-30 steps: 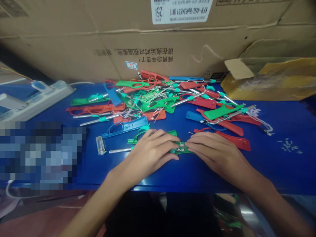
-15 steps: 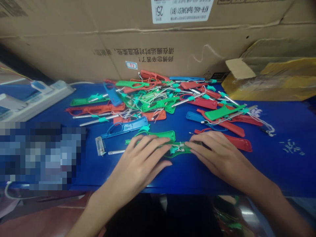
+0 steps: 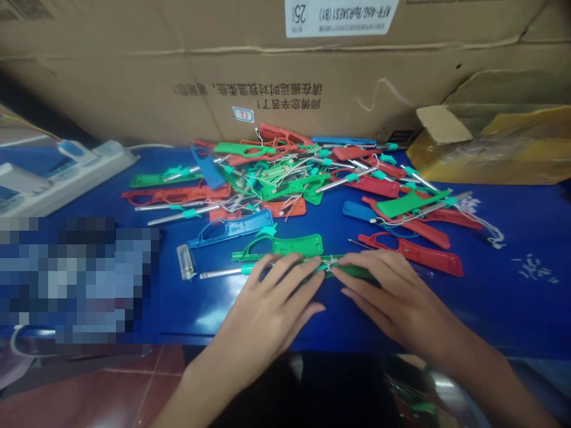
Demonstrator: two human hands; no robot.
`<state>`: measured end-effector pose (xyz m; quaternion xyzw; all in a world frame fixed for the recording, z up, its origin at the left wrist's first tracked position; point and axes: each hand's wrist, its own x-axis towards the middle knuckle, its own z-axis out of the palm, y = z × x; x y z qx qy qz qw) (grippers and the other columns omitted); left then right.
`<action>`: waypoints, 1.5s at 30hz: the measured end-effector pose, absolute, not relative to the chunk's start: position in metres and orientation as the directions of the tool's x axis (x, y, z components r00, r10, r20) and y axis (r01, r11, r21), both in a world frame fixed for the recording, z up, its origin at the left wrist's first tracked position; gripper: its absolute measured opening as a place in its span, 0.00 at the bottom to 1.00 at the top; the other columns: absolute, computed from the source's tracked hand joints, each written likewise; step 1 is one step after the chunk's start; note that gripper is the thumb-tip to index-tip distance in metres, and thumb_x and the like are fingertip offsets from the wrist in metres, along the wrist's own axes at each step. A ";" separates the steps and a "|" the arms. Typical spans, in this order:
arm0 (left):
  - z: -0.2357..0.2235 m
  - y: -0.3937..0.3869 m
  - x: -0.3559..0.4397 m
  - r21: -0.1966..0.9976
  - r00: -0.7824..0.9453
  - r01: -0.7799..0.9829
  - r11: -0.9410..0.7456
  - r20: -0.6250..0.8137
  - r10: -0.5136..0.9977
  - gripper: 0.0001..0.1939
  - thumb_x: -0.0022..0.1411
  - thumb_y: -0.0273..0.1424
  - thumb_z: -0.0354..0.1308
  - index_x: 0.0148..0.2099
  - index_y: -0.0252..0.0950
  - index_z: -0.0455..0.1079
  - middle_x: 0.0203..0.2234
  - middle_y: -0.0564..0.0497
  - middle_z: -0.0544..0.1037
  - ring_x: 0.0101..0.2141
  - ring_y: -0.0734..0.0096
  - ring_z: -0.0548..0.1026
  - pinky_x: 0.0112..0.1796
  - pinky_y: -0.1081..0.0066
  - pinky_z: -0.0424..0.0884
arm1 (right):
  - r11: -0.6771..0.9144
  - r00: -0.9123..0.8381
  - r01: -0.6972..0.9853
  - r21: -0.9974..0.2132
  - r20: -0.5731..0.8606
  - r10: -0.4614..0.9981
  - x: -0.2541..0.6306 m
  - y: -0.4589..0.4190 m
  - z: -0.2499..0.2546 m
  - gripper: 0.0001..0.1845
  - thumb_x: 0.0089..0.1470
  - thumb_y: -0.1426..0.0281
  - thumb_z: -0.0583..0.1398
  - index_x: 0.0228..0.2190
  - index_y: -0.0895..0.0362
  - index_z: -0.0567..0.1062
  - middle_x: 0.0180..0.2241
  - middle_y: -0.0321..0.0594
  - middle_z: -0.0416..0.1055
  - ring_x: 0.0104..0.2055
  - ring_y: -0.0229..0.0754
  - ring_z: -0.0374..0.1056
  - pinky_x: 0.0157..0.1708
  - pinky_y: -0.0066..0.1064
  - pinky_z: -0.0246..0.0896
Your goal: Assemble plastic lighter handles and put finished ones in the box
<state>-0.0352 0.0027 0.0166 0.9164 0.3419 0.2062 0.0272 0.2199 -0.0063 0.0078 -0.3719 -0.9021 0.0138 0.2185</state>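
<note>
A green gas-lighter casing half (image 3: 328, 271) lies on the blue table, partly hidden under both hands. White wires (image 3: 329, 263) show in the gap between my fingertips. From its left end a metal tube (image 3: 220, 273) with a turquoise collar sticks out. My left hand (image 3: 279, 291) is bent over the casing's left part, fingertips pressed on it. On the right part, my right hand (image 3: 383, 285) grips with curled fingers. Just behind lies another green casing half (image 3: 294, 244). A red casing half (image 3: 428, 254) rests beyond my right hand.
Red, green and blue casing halves, metal tubes and wires form a pile (image 3: 285, 172) before a large cardboard box (image 3: 134, 89). A small clear part (image 3: 185, 262) lies at left, near a power strip (image 3: 89, 175). A taped carton (image 3: 499, 148) stands back right.
My left fingers have moved right along the casing, closer to my right fingertips. More of the metal tube and its turquoise collar now shows. The whole view has shifted slightly.
</note>
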 end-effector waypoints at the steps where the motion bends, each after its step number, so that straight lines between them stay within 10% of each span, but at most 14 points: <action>1: 0.016 0.003 -0.034 0.188 0.677 0.618 -0.763 0.367 0.638 0.16 0.78 0.34 0.52 0.61 0.35 0.73 0.60 0.50 0.78 0.57 0.55 0.73 0.59 0.53 0.60 | 0.720 -0.626 0.669 -0.187 0.380 0.681 0.220 -0.006 0.007 0.20 0.67 0.76 0.60 0.59 0.60 0.72 0.54 0.50 0.71 0.58 0.49 0.64 0.57 0.46 0.62; 37: 0.007 -0.003 -0.064 0.345 0.447 0.694 -0.632 0.481 0.754 0.13 0.73 0.20 0.56 0.54 0.38 0.75 0.47 0.48 0.82 0.48 0.59 0.73 0.48 0.57 0.67 | 0.714 -0.639 0.699 -0.038 0.416 0.647 0.209 -0.006 0.006 0.20 0.69 0.69 0.58 0.59 0.59 0.72 0.56 0.50 0.72 0.60 0.53 0.64 0.60 0.53 0.60; 45: 0.006 0.002 -0.064 0.356 0.481 0.649 -0.672 0.493 0.725 0.14 0.72 0.18 0.55 0.52 0.38 0.74 0.41 0.52 0.82 0.43 0.63 0.75 0.49 0.59 0.66 | 0.722 -0.672 0.659 -0.212 0.265 0.691 0.208 -0.008 -0.004 0.31 0.65 0.84 0.53 0.65 0.53 0.66 0.63 0.41 0.69 0.66 0.45 0.61 0.64 0.49 0.63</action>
